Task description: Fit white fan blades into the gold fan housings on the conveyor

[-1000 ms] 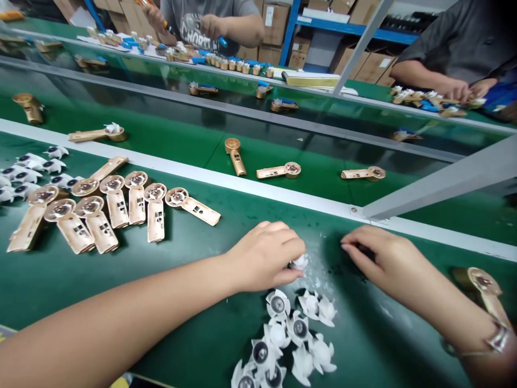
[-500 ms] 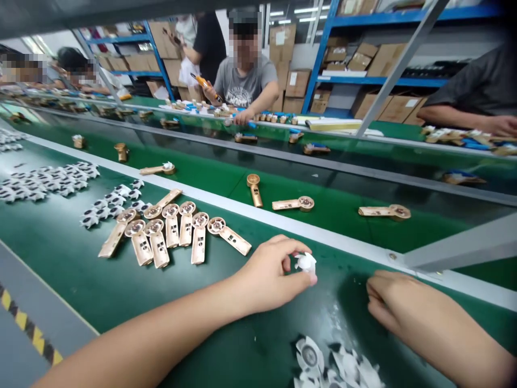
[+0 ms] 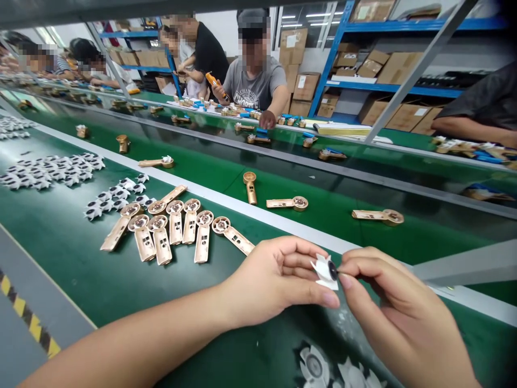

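A small white fan impeller [image 3: 322,270] with a dark round hub is held between the fingers and thumb of my left hand [image 3: 278,275], its hub facing right. Against that hub, the thumb and forefinger of my right hand [image 3: 391,302] are pinched together. A thin, dark sliver shows at their tips; whether it is a separate part or the impeller's shaft I cannot tell. Below my hands, a pile of white impellers [image 3: 314,366] lies on the green bench [image 3: 210,345]. Several gold fan housings [image 3: 202,237] lie in a cluster left of my left hand.
More impellers with dark hubs [image 3: 52,171] cover the bench at left. Behind a pale rail [image 3: 214,199], gold housings [image 3: 287,203] lie spaced along a green conveyor [image 3: 202,172]. A slanted metal post [image 3: 468,269] stands at right. A co-worker [image 3: 254,81] holds an orange tool opposite.
My right hand has moved left and up from the bench to meet the impeller at its hub. The impeller has turned, so its dark hub now shows. Conveyor housings have shifted slightly left in view.
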`<state>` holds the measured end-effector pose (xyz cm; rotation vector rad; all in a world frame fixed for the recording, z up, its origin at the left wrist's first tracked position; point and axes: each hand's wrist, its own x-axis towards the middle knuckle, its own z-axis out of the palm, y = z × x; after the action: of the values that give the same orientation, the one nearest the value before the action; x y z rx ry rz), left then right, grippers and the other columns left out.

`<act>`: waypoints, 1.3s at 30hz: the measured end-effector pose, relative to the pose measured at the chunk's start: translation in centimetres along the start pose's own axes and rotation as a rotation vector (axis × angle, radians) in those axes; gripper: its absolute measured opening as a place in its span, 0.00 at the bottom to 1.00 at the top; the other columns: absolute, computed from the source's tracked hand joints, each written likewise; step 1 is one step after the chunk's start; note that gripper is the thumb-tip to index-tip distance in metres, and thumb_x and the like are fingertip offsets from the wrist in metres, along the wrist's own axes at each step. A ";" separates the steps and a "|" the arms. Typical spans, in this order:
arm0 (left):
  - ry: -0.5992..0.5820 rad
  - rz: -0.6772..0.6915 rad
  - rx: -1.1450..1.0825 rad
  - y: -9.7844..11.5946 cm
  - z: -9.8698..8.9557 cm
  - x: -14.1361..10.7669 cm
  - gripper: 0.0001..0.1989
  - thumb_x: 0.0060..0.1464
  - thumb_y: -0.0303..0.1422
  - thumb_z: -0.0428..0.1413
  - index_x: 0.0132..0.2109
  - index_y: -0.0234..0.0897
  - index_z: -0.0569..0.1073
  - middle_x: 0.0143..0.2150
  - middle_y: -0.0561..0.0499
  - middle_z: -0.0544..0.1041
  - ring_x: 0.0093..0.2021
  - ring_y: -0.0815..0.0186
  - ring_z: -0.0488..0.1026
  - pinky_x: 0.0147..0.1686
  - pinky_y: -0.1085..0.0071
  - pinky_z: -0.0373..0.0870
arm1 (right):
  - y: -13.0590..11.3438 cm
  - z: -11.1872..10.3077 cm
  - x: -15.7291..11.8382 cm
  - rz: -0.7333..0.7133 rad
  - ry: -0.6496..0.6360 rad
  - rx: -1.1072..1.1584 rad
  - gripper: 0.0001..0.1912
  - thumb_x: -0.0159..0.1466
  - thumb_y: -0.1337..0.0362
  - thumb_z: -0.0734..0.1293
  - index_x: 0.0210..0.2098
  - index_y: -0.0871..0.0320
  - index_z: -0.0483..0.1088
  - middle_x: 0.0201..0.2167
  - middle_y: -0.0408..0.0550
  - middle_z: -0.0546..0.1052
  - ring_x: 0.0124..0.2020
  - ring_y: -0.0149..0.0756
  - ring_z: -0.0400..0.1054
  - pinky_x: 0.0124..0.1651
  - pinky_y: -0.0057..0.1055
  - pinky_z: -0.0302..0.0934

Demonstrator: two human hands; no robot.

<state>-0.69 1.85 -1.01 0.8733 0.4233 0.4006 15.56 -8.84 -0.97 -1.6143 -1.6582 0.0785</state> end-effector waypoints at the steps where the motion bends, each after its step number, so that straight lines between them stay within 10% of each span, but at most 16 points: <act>1: 0.007 0.004 0.013 -0.1 0.0 0.0 0.23 0.35 0.22 0.72 0.40 0.34 0.75 0.32 0.52 0.81 0.33 0.70 0.78 0.41 0.70 0.74 | 0.0 0.0 0.0 -0.009 -0.002 -0.022 0.03 0.67 0.65 0.63 0.36 0.50 0.66 0.34 0.45 0.72 0.34 0.36 0.69 0.33 0.31 0.63; 18: 0.072 0.053 0.020 0.0 -0.4 0.1 0.20 0.36 0.25 0.73 0.39 0.32 0.77 0.35 0.50 0.81 0.35 0.70 0.78 0.43 0.72 0.73 | 0.5 0.0 -0.2 -0.421 0.079 -0.163 0.15 0.62 0.74 0.63 0.47 0.58 0.71 0.44 0.52 0.75 0.41 0.38 0.72 0.46 0.34 0.65; 23: 0.158 0.148 0.186 1.6 -1.5 0.7 0.19 0.39 0.27 0.72 0.39 0.32 0.76 0.34 0.52 0.79 0.33 0.73 0.76 0.39 0.76 0.73 | 5.4 5.2 8.5 0.124 -0.006 -0.210 0.20 0.64 0.60 0.65 0.54 0.61 0.68 0.46 0.58 0.77 0.46 0.49 0.73 0.48 0.45 0.66; 25: 0.162 0.192 0.252 2.1 -2.2 1.0 0.18 0.42 0.29 0.71 0.40 0.33 0.75 0.33 0.53 0.78 0.33 0.74 0.75 0.38 0.77 0.72 | 7.2 8.4 12.9 0.149 -0.126 -0.214 0.31 0.58 0.59 0.73 0.58 0.62 0.66 0.53 0.61 0.74 0.50 0.49 0.71 0.51 0.45 0.66; 29: 0.167 0.233 0.288 3.1 -3.6 1.5 0.18 0.47 0.30 0.69 0.44 0.35 0.74 0.33 0.54 0.78 0.33 0.74 0.75 0.38 0.76 0.72 | 8.2 11.7 17.3 0.151 -0.316 -0.184 0.14 0.67 0.56 0.67 0.46 0.60 0.72 0.43 0.49 0.77 0.41 0.35 0.73 0.45 0.39 0.69; 39: 0.101 0.329 0.298 4.0 -4.5 1.2 0.21 0.45 0.31 0.70 0.47 0.36 0.76 0.38 0.50 0.79 0.37 0.66 0.78 0.42 0.68 0.76 | 2.1 1.1 6.3 0.157 -0.034 0.323 0.26 0.56 0.60 0.74 0.53 0.49 0.70 0.47 0.46 0.78 0.43 0.39 0.78 0.48 0.33 0.74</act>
<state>-2.61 7.70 -0.65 1.2221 0.4390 0.6987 17.49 -2.54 0.20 -1.4965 -1.4550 0.4336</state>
